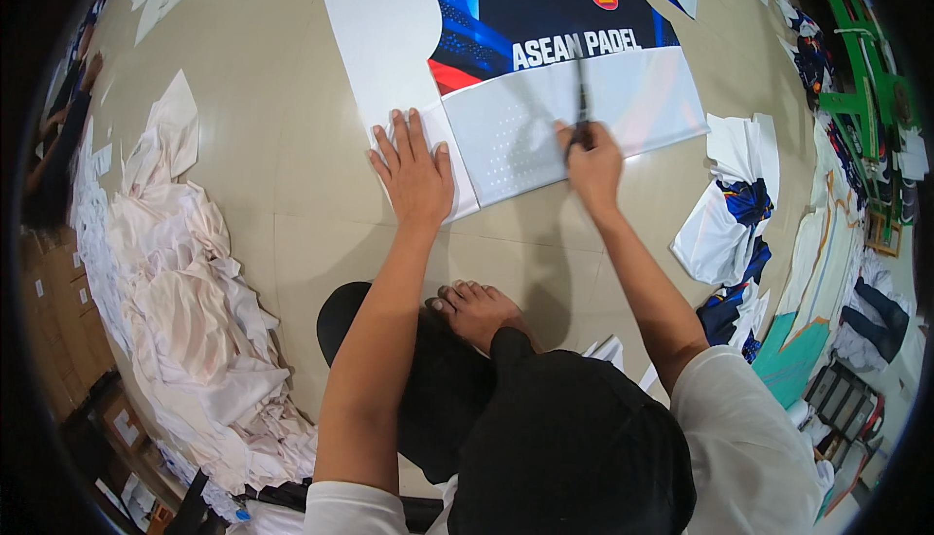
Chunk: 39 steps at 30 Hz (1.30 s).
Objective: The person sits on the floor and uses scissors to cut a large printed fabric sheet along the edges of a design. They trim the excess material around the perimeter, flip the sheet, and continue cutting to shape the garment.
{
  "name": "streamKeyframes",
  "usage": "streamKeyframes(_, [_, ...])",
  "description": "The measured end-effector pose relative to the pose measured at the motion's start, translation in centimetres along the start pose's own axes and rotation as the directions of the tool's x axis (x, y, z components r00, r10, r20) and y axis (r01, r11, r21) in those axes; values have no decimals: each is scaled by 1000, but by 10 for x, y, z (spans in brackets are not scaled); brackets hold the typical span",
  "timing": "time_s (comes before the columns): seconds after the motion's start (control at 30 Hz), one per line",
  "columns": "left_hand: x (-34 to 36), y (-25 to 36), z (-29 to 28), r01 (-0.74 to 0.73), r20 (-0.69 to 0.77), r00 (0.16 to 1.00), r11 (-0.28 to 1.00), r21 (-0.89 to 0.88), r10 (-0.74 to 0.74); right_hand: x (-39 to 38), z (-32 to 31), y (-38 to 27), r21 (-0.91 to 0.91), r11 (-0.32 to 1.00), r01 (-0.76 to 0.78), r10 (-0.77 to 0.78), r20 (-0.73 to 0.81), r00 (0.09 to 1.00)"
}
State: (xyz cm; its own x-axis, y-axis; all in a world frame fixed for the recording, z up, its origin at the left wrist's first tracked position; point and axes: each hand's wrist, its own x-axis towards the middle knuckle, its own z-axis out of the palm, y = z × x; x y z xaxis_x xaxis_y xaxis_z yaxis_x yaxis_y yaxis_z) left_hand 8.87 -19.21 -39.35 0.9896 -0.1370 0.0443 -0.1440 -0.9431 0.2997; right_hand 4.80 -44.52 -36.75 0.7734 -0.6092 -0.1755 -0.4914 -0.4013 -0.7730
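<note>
My left hand (414, 170) lies flat with fingers spread on the white margin of a printed fabric piece (545, 15) on the floor. The piece shows a dark blue shirt-front shape with white lettering and a small red and yellow emblem. Its lower part is folded up, so the pale reverse side (506, 136) covers the bottom of the print. In my right hand (594, 158) is a pair of scissors (584, 97), held over this folded part with the blades pointing away from me. Motion blurs the blades, and I cannot tell whether they touch the cloth.
Crumpled pale fabric (190, 292) is heaped along the left. White and blue scraps (735, 204) lie to the right, with a green metal frame (856, 78) beyond. My bare foot (482, 311) rests on the tiled floor (292, 233) close to the fabric. Cardboard boxes (68, 311) stand far left.
</note>
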Motion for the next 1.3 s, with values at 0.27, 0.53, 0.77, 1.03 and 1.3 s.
streamKeyframes(0.27, [-22, 28, -4, 49, 131, 990, 999, -24, -45, 126, -63, 99, -434, 879, 196, -388, -413, 824])
streamKeyframes(0.53, [-77, 71, -40, -19, 361, 932, 1000, 2, 17, 182, -116, 152, -486, 820, 302, -451, -224, 864])
streamKeyframes(0.77, [-77, 103, -77, -1, 612, 790, 998, -55, 35, 195, -160, 149, -493, 843, 214, -367, -237, 900])
streamKeyframes(1.03, [-35, 27, -26, -183, 160, 971, 983, 14, 178, -17, -77, 69, 117, 993, -12, 10, 13, 1000])
streamKeyframes(1.3, [-46, 41, -18, -101, 349, 934, 994, 42, 80, -161, -41, 65, 350, 698, -624, 292, 657, 695])
